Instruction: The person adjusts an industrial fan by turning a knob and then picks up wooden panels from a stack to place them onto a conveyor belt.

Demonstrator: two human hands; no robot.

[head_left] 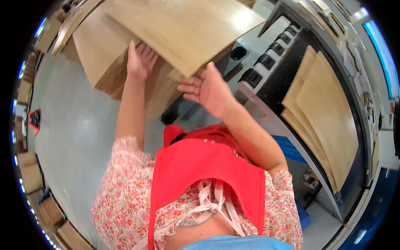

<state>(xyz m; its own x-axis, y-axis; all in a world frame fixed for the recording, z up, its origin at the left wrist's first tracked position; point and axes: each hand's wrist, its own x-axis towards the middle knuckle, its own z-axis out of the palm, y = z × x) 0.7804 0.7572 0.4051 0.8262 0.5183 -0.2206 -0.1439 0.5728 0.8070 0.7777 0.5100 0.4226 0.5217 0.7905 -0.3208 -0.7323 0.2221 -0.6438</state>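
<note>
A wide tan sheet [191, 31] lies skewed over a stack [100, 48] of similar sheets. The left hand [141, 62], fingers apart, is at its left edge; whether the right hand [212, 91], by the near corner, pinches cannot be told. Even two-handed support should limit bowing

- Grey floor [75, 133], shiny, stretching across the left side
- A red-edged object [34, 119] with a dark middle, towards the left rim (too small to make out)
- Brown stacks [30, 173] along that rim
- A black tabletop [287, 75] on the right, black blocks [265, 61] lined up beside it
- A blue plastic piece [287, 148] beneath
- A bright blue panel [381, 52], upper right
</note>
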